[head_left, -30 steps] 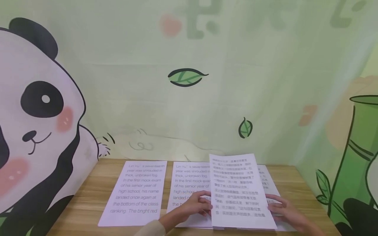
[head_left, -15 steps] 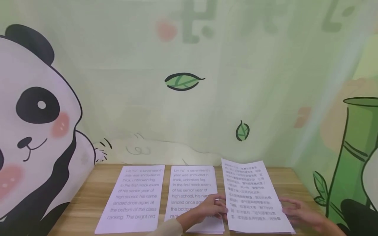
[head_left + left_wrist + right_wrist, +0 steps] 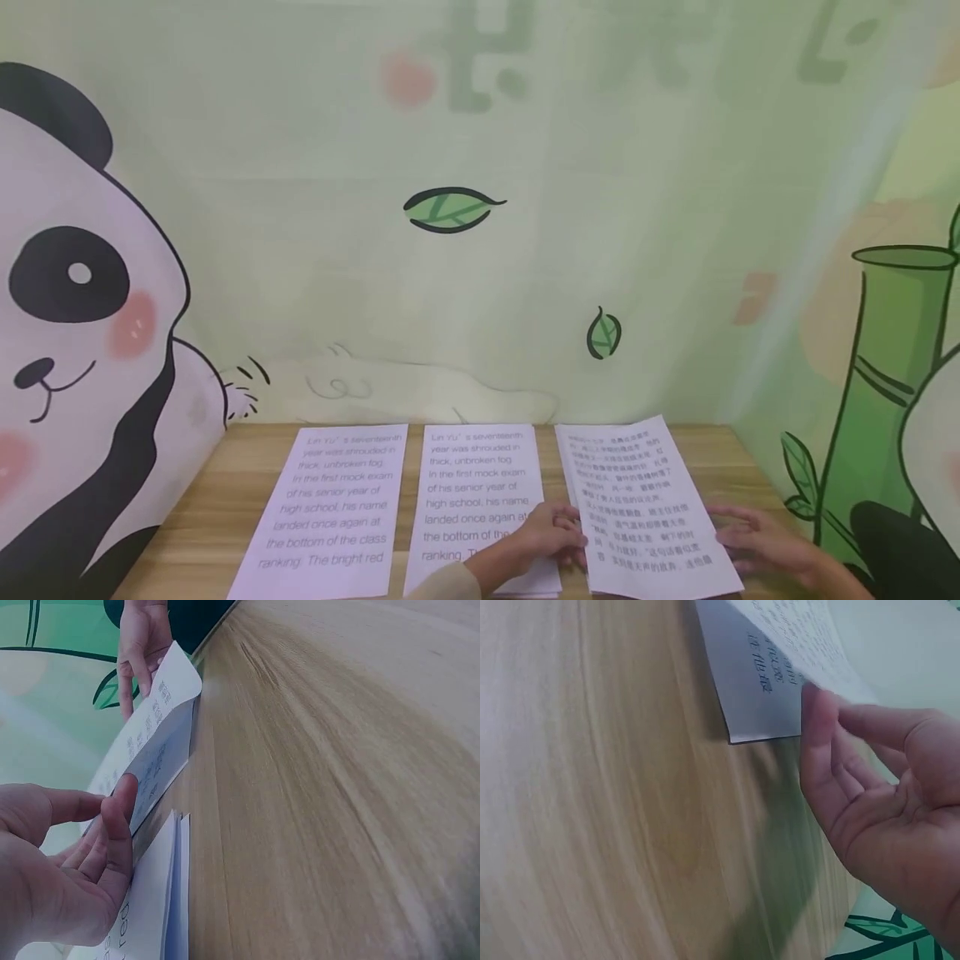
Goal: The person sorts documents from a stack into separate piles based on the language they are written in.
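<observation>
A white sheet of paper printed with Chinese text (image 3: 637, 508) is held slightly raised over another printed sheet (image 3: 742, 690) at the table's right side. My left hand (image 3: 547, 533) pinches its left edge between thumb and fingertips, seen closely in the left wrist view. On the opposite edge, my right hand (image 3: 765, 542) pinches the paper with thumb and fingers, as the right wrist view shows. The sheet bows a little between the hands, and its near end stands above the lower sheet. Beneath my left forearm lies a stack of English-text sheets (image 3: 476, 492), partly covered by that hand.
Another English-text sheet (image 3: 330, 500) lies at the left of the wooden table (image 3: 206, 508). Behind the table hangs a green cloth backdrop (image 3: 525, 275) with a printed panda, leaves and bamboo. The middle stack's edges are slightly uneven.
Both hands have carried the Chinese-text sheet to the right and lowered it over the sheet beneath, uncovering the middle stack. The head view has shifted slightly.
</observation>
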`<state>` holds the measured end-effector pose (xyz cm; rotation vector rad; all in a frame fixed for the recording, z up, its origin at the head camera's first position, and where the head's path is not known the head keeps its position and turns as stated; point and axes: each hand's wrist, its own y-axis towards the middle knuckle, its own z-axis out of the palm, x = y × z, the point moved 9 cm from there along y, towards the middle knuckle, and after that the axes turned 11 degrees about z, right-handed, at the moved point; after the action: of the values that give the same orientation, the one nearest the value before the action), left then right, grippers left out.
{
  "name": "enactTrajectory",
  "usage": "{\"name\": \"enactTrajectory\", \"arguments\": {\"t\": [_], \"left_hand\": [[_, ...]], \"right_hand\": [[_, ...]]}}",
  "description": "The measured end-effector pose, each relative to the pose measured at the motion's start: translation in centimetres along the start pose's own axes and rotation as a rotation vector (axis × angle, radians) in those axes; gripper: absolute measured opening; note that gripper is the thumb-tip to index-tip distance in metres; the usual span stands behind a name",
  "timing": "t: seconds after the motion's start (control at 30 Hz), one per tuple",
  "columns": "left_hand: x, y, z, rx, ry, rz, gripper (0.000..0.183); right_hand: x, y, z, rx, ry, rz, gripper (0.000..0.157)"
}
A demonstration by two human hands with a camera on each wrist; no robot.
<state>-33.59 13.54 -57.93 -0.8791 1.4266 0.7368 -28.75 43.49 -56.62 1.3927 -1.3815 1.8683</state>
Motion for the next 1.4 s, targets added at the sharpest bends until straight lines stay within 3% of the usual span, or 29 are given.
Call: {"name": "enactTrajectory", "arguments": {"t": [0.2, 0.43, 0.53, 0.8, 1.1, 1.4], "left_hand": [[0.1, -0.3, 0.1, 0.0, 0.014, -0.012, 0.033], [-0.2, -0.6, -0.1, 0.004, 0.049, 0.036, 0.037], [-0.5, -0.5, -0.2, 0.005, 0.081, 0.075, 0.043], [-1.1, -0.6, -1.3, 0.017, 0.144, 0.087, 0.052], [-1.3, -1.2, -3.8, -0.018, 0.165, 0.066, 0.042], [-1.7, -3.2, -7.4, -0.058, 0.153, 0.075, 0.042]], "right_hand": [[-0.7, 0.4, -0.5, -0.135, -0.093, 0.064, 0.06], [-0.6, 0.9, -1.3, -0.286, -0.201, 0.12, 0.061], [-0.3, 0.8, -1.3, -0.311, -0.23, 0.119, 0.06], [0.0, 0.6, -1.4, -0.338, -0.266, 0.111, 0.055], [1.5, -0.2, -0.5, -0.308, -0.276, 0.026, 0.055], [3.3, 2.2, 2.0, -0.306, -0.345, 0.012, 0.052]]}}
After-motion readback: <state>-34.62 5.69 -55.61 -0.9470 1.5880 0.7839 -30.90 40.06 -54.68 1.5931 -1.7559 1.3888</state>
